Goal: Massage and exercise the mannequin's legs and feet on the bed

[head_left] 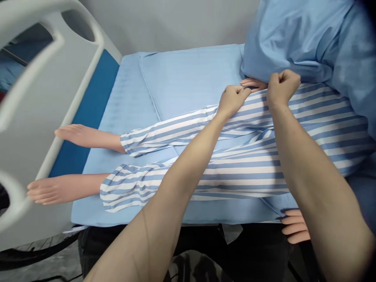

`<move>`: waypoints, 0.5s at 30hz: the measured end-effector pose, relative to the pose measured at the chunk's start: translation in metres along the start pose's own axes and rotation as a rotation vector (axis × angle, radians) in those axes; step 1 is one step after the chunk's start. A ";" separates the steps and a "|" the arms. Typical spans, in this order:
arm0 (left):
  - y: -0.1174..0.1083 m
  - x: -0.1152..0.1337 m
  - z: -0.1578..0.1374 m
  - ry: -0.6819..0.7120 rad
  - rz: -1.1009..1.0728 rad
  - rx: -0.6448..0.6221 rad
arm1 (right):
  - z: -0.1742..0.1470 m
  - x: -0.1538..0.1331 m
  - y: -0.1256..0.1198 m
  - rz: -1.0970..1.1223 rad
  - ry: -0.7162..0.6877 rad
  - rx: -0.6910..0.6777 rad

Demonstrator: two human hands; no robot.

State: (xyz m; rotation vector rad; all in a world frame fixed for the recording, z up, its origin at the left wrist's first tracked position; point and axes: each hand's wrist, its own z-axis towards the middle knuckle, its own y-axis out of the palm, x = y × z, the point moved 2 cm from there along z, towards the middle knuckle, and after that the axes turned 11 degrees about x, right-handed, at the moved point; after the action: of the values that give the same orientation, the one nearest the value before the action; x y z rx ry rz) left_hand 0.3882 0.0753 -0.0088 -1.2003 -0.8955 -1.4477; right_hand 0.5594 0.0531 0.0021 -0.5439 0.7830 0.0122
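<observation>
Where the blue blanket (293, 35) bunches up in the upper right of the frame, its lower edge is gathered into both of the person's fists. The left hand (233, 100) is curled tight just left of centre-top, and the right hand (282, 87) is clenched beside it, slightly higher; each looks pressed closed on a fold of the blanket's hem, though the cloth inside the fingers is mostly hidden. The blanket's bulk hangs above and to the right of the grip, so the hands hold only its nearest margin.

To my eye, handling it well means keeping both fists level and close to the body lying beneath, lifting the hem rather than dragging it, so the striped pyjamas (249, 156) do not ride along with it.

Just behind the left fist, a manikin hand (254, 83) peeks out from under the hem, touching the cloth. A second manikin hand (295, 227) rests at the lower right, at the mattress edge. The striped legs run leftward across the middle of the frame, ending in two bare feet (44, 190) near the grey-and-blue footboard (44, 98) at the left. Under everything lies the pale blue sheet (182, 78).
</observation>
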 end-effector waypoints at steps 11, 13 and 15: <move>-0.188 0.065 -0.010 -0.050 0.291 0.275 | -0.008 -0.015 -0.011 0.008 -0.016 0.009; -0.246 0.075 -0.017 -0.099 0.339 0.380 | -0.013 -0.017 -0.013 -0.100 -0.041 -0.050; -0.295 0.080 -0.026 -0.157 0.345 0.450 | -0.018 -0.017 -0.014 -0.188 -0.054 -0.065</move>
State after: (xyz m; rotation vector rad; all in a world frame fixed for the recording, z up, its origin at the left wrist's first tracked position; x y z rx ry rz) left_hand 0.0955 0.0950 0.0801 -1.0681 -0.9989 -0.8291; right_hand 0.5380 0.0358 0.0101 -0.6747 0.6786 -0.1215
